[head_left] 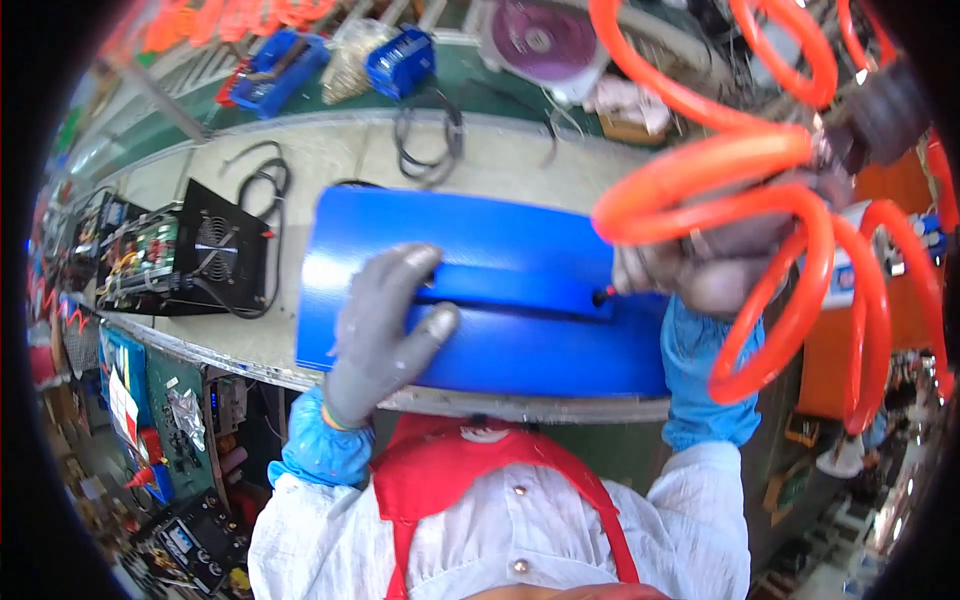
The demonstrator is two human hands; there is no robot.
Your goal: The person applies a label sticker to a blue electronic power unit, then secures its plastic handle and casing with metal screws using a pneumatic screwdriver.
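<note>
A glossy blue casing cover [480, 358] with a long blue carrying handle [510, 290] lies in front of me on the workbench. My left hand [380, 330], in a grey glove, rests on the cover's left part. Its thumb and forefinger are spread to either side of the handle's left end. At the handle's right end is my right hand [715, 275], closed, its fingertips beside a small black and red piece [604, 295]. Loops of an orange coiled hose [700, 165] cross in front of this hand and hide much of it, so what it holds is unclear.
Left on the bench [540, 170] stands an opened electrical unit [170, 255] with circuit boards, a fan and a black cable. Farther back are a black cable coil [428, 140], blue bins [400, 62] and a purple-and-white fan [540, 40]. A dark cylindrical fitting [885, 112] hangs upper right.
</note>
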